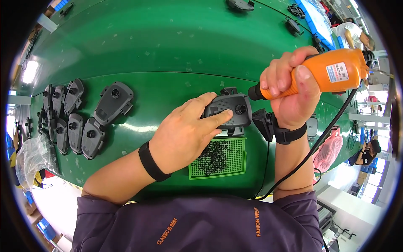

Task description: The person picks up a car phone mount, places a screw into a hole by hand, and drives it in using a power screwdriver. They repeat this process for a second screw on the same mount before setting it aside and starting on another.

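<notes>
My left hand (180,126) grips a dark grey plastic phone holder (218,110) with side clamps and a round black knob on its back. Thumb and fingers lie across its face and left edge, pressing it to the table. My right hand (294,82) is wrapped around an orange corded electric screwdriver (348,69), held nearly level. Its black nose points left, close above the holder's upper right corner; whether it touches I cannot tell. Just below the holder sits a bright green perforated tray (244,156) heaped with small black pieces, probably screws.
On the green table (155,54), several similar grey holders (113,103) lie at the left beside a clear plastic bag (35,157). More parts (240,5) lie at the far edge. A black cable (312,149) runs past my right forearm. Other people are at the right.
</notes>
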{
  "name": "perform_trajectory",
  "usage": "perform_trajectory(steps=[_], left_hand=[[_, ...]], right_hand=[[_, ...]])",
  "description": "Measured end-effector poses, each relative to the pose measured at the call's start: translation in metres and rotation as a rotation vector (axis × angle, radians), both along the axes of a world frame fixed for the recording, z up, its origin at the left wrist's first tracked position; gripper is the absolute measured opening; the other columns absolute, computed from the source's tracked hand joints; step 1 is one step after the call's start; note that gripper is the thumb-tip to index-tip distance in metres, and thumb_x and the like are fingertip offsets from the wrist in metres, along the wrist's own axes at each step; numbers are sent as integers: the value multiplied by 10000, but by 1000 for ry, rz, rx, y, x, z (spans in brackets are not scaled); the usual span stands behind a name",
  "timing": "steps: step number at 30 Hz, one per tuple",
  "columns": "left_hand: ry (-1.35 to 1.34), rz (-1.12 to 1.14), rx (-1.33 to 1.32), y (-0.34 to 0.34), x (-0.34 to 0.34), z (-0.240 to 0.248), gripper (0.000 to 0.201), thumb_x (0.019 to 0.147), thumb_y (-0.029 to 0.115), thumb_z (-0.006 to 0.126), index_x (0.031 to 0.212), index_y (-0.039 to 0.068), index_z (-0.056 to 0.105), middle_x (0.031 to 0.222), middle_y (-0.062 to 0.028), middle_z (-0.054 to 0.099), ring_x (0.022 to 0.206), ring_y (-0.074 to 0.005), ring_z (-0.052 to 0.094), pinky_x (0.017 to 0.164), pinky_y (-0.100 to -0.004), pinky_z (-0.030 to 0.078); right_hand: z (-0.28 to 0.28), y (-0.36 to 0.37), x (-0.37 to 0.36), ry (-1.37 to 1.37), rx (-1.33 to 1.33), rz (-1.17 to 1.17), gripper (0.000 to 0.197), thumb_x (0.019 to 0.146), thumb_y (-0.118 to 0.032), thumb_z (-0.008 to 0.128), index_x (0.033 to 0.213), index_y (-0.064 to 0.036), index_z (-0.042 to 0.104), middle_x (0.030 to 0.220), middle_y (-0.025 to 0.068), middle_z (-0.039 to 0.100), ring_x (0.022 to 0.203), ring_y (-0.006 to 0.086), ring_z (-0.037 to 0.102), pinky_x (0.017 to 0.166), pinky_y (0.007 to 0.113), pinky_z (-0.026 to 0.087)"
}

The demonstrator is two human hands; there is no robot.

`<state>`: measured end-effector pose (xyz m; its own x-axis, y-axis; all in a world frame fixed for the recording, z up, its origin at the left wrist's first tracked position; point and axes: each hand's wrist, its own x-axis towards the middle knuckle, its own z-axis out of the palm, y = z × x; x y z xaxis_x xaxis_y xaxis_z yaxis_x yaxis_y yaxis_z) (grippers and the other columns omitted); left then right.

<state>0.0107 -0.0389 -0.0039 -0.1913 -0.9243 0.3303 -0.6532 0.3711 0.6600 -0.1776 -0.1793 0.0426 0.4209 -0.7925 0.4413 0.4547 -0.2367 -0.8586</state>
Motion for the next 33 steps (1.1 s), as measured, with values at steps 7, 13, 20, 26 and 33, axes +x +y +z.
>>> perform_trajectory(steps=[7,13,20,26,33], left_hand=[[18,-9,-6,2,-3,-4,451,815,86,786,1257,139,717,1341,-234,588,1068,-387,658,894,-426,566],[27,-15,-30,1,0,1,411,819,66,781,1222,109,720,1348,-235,586,1106,-392,646,927,-423,555],[66,16,-138,3,12,8,347,821,48,777,1163,82,727,1254,-182,640,1072,-356,654,930,-390,537],[59,-80,16,29,24,28,276,815,48,779,1086,53,731,1055,-127,683,961,-313,658,850,-382,534],[185,-140,104,51,-3,22,223,798,62,796,1008,22,733,942,-110,678,893,-302,656,773,-388,534]], right_hand=[[0,10,-2,53,-70,-17,231,953,-255,619,1069,-86,514,669,21,491,539,141,478,574,337,469],[42,45,-32,-90,-85,26,360,969,-275,625,1255,-90,510,720,20,530,596,156,501,622,365,478],[-5,131,-34,51,-77,14,357,951,-273,641,1207,-83,480,725,33,558,586,176,537,594,355,506],[-26,133,-34,-29,76,-14,397,921,-227,706,1175,-78,441,692,56,560,583,186,550,604,374,515],[16,129,-37,-99,-43,86,363,952,-295,629,1226,-108,482,728,19,563,596,156,540,613,340,481]])
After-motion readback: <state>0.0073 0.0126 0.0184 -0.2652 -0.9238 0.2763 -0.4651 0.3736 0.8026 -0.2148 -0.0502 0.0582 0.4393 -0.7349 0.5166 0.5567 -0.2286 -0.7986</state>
